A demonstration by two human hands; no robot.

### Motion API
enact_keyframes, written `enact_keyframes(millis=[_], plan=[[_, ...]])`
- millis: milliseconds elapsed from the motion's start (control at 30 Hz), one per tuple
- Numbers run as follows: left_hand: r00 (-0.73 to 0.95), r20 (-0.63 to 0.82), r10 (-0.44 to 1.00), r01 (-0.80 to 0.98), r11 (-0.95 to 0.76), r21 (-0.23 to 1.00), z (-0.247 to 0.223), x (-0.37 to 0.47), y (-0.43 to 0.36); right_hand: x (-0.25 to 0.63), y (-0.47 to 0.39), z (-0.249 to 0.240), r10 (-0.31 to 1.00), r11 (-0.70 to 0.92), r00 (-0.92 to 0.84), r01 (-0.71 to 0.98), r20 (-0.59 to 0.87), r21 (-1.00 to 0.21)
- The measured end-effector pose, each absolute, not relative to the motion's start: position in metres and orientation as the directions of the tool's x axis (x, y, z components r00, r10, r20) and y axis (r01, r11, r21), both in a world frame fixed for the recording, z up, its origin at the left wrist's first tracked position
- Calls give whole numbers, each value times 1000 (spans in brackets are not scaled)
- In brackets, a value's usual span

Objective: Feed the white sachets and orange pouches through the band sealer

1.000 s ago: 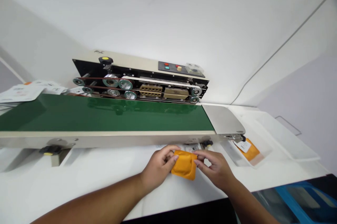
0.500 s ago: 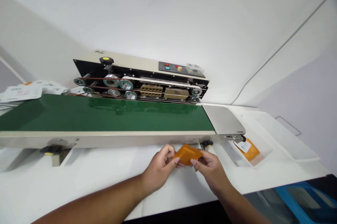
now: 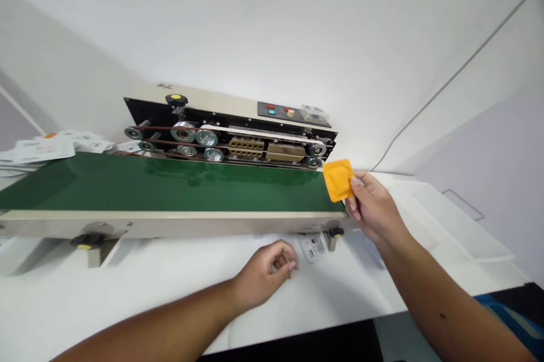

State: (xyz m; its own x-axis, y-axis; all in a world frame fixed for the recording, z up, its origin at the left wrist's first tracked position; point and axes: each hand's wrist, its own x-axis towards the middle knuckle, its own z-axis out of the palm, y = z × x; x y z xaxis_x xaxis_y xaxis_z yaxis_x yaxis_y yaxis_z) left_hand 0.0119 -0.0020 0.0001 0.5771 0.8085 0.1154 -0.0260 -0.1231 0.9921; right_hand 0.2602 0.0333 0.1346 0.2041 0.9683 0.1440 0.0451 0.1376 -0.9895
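Observation:
My right hand [image 3: 376, 203] pinches a small square orange sachet [image 3: 339, 181] by its right edge, thumb on the near side. The sachet is held up at the right end of the green conveyor belt [image 3: 191, 186], near the rollers of a band sealer [image 3: 238, 135]. In front of the conveyor, my left hand [image 3: 267, 271] rests loosely curled over the white table, with nothing visible in its fingers. Just right of it a white printed sachet [image 3: 313, 247] lies on the table, partly under the conveyor.
White sachets [image 3: 42, 149] are piled at the belt's far left end. Black knobs [image 3: 88, 240] jut from the conveyor's front. A translucent tray [image 3: 463, 226] stands at the right on the table [image 3: 170, 299]. A wall rises right behind the sealer.
My right hand has moved up and right with the orange sachet, which now faces flat toward me. My left hand has let go of it and stays low, fingers curled.

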Motion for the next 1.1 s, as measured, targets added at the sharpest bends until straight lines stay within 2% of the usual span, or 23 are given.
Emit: enact_keyframes(millis=[333,600,733,967,1100], plan=[[580,88,810,78,-163,983,4,12,-2,270,85,131,993,8,116,-125,-6,-992],[576,84,813,97,-171,981,5,12,-3,262,85,130,992,-40,116,-25,-43,-999],[583,88,808,97,-177,980,4,12,-2,260,85,131,992,-39,117,-48,-45,-998],[575,83,814,111,-178,978,4,12,0,243,94,135,991,-120,-70,-75,-115,-990],[585,91,806,106,-187,977,2,11,0,227,94,137,988,-130,-97,-75,-122,-989]])
